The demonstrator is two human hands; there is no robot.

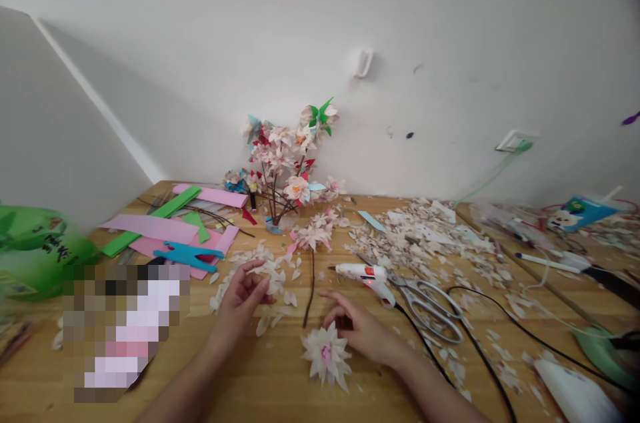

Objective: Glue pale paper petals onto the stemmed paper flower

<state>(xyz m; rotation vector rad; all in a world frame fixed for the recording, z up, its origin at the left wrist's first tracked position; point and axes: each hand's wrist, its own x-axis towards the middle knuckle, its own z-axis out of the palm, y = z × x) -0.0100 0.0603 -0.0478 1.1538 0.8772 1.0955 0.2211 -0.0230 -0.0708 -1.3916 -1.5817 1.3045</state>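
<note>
My left hand hovers over loose pale petals, fingers loosely bent and thumb apart from the index finger. Nothing clear shows in it. My right hand is beside a white flower with a pink centre, fingers half curled and apart. Its thumb side meets the petals; whether they touch is hard to tell. Between and beyond my hands lies another pale flower on a thin brown stem, pointing toward me. A white glue gun with a lit red light rests past my right hand.
Silver scissors and black cords lie at the right, near a large petal heap. A bunch of flowers on stems stands against the wall. Pink and green strips, blue pliers-like tool and a green bag are left.
</note>
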